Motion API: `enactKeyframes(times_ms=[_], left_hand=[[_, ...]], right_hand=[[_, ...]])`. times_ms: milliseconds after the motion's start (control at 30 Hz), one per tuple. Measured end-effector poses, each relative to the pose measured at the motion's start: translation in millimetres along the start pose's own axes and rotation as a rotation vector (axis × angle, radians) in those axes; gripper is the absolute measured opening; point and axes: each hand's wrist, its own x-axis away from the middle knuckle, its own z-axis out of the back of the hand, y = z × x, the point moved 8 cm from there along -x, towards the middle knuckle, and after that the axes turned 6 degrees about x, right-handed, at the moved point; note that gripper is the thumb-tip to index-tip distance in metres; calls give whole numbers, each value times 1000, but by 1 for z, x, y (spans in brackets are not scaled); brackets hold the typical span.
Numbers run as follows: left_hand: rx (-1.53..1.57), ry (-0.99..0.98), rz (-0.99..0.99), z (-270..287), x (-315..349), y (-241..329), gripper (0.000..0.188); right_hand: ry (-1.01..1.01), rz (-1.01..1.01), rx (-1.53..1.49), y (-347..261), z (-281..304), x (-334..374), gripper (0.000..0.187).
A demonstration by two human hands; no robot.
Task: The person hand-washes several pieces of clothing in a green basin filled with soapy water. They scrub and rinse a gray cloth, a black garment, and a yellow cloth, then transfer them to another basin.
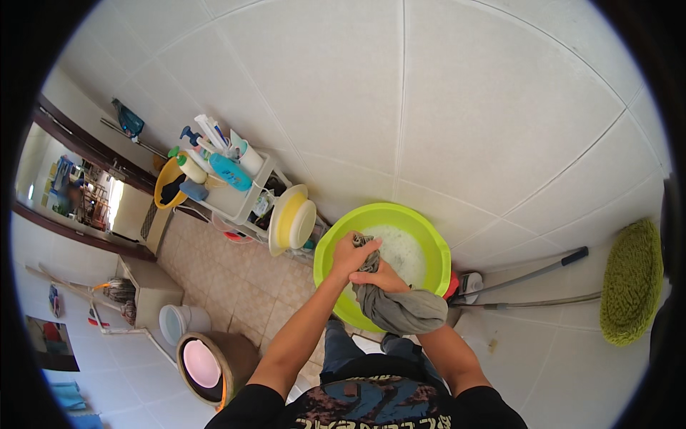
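Note:
Both my hands grip a grey-green cloth (406, 312), bunched and twisted between them. My left hand (349, 257) is closed round its upper end. Just below and to the right, my right hand (384, 274) is closed on the middle part. The loose end of the cloth drapes over my right wrist and forearm, hiding part of them. Under my hands stands a lime-green basin (437, 236) holding soapy water (404, 252) with white suds. The cloth is held above the basin, and whether any of it touches the water I cannot tell.
A white shelf cart (232, 202) with several bottles stands left against the tiled wall. A yellow-and-white basin (294, 220) leans on it. Lower left are a white bucket (174, 323) and a brown vat (239, 357) with a pink basin (203, 362). Rightward, a green mop head (632, 282) hangs.

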Motion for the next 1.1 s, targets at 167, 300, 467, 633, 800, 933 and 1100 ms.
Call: enactKeyframes(times_ms=[167,300,467,633,800,933,1100], left_hand=[[959,-530,251,-4,-3,-23,72],[1348,-755,175,-12,15,-11,93],[1648,-914,-197,-23,34,45,90],[1166,-951,-253,-10,35,57,54],[678,-618,-66,-3,32,62,35],[568,-397,98,6,34,48,40],[491,-305,100,4,27,34,48]], right_hand=[[-26,-461,-506,2,-18,33,43],[-297,-302,-899,-12,-40,34,53],[-452,-291,-1311,-12,-71,41,60],[-344,-223,-1192,-20,-68,47,62],[-254,-238,-1043,-28,-71,56,58],[-160,-338,-727,-20,-64,59,53],[-129,-487,-211,-17,-51,55,39]])
